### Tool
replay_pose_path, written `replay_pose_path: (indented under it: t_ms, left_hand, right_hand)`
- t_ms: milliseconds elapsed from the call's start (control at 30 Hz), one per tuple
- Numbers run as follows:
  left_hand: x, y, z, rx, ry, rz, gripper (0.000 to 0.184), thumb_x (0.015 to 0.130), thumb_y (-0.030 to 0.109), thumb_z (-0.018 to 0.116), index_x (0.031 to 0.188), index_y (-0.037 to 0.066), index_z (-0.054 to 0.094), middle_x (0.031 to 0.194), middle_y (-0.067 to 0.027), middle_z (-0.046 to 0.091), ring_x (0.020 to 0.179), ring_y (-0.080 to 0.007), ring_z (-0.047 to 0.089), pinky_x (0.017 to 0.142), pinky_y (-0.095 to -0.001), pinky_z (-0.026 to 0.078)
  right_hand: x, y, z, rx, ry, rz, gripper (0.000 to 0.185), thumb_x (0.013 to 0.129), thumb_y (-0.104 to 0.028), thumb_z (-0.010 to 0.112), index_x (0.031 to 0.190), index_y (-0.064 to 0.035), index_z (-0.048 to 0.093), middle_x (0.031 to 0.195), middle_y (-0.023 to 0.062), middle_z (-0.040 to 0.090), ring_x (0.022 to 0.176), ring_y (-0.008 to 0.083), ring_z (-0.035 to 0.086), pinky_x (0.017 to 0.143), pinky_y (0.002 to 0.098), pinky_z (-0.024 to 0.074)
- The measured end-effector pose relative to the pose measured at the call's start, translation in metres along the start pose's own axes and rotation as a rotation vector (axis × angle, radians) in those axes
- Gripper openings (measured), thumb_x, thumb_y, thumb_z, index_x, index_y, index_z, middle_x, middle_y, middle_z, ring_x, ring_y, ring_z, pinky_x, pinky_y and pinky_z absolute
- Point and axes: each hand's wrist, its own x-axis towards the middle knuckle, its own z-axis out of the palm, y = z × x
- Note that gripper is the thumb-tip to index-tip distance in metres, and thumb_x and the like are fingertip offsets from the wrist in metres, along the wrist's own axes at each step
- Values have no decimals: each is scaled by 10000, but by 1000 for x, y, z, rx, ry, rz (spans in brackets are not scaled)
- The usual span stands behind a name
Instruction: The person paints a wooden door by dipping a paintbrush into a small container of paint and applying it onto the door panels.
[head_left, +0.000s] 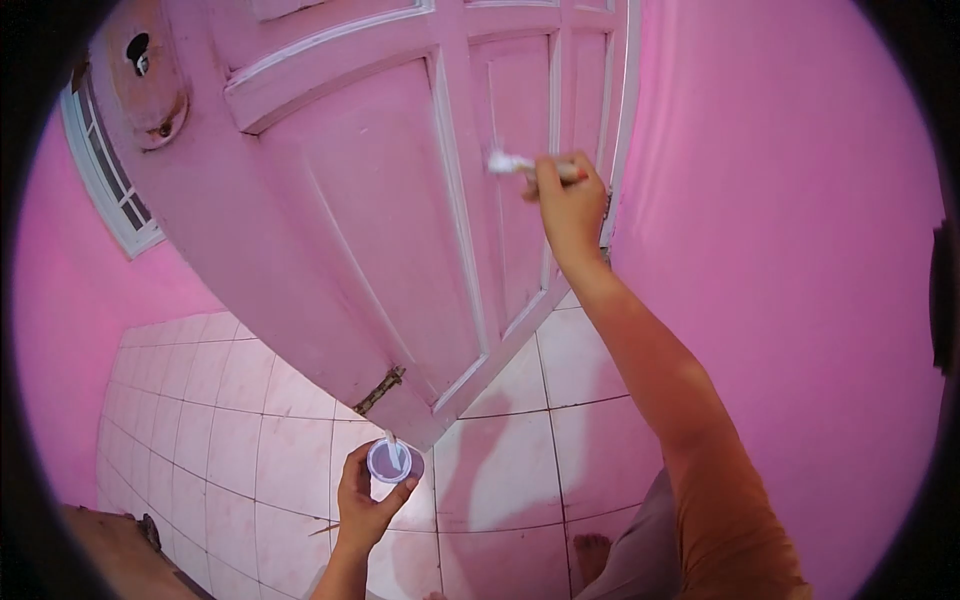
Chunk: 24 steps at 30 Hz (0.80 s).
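My right hand (570, 200) is closed around the handle of a paintbrush (510, 162), its white bristles at the face of a pink panelled door (350, 200). Bristles and brush look slightly blurred. White shows along several moulding edges of the door. Lower down, my left hand (368, 500) grips a small round cup (388, 462) with fingers and thumb around its sides. Inside the cup is a greyish content, and a white stick or strip leans against the rim. The cup is below the door's bottom corner.
A lock plate (150, 75) with a hole is at the door's upper left, and a metal bolt (380, 390) near its bottom. Pink wall (780, 250) stands close on the right. White tiles (500, 470) cover the floor, with a bare foot (591, 556) on them. A window (110, 170) is at left.
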Motion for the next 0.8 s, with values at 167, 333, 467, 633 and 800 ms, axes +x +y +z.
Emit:
replay_pose_path:
  t_ms: [167, 333, 467, 633, 800]
  left_hand:
    - [0, 0, -1, -18, -5, 10, 629, 780, 39, 839, 1296, -9, 483, 1237, -109, 594, 1173, -199, 578, 1054, -356, 431]
    - [0, -2, 2, -4, -12, 11, 629, 779, 42, 843, 1296, -5, 487, 1241, -107, 593, 1174, -198, 577, 1054, -356, 430]
    - [0, -1, 2, 4, -10, 29, 628, 780, 43, 844, 1296, -1, 489, 1243, -108, 594, 1171, -197, 579, 1051, -356, 431]
    - [0, -3, -1, 3, -35, 6, 643, 764, 29, 832, 1301, 5, 480, 1310, -147, 588, 1238, -237, 559, 1095, -404, 411]
    - [0, -1, 2, -5, -28, 3, 646, 764, 32, 833, 1303, 7, 479, 1310, -149, 587, 1236, -238, 560, 1093, -403, 412]
  right_hand:
    - [15, -27, 4, 83, -5, -155, 136, 925, -105, 637, 885, 10, 576, 749, 91, 679, 665, 147, 695, 620, 289, 561]
    - [54, -68, 37, 310, 25, -307, 137, 922, -101, 635, 907, 20, 574, 741, 97, 675, 672, 153, 702, 639, 290, 563]
    - [32, -38, 17, 34, -8, -156, 145, 918, -106, 647, 900, 20, 578, 738, 100, 679, 657, 157, 699, 628, 293, 561]
    - [30, -43, 13, 45, 29, -184, 145, 912, -105, 654, 886, 18, 582, 728, 99, 682, 637, 161, 690, 610, 295, 565]
    - [54, -65, 44, 302, 28, -207, 139, 922, -103, 642, 884, 4, 562, 735, 93, 682, 644, 163, 689, 618, 294, 576]
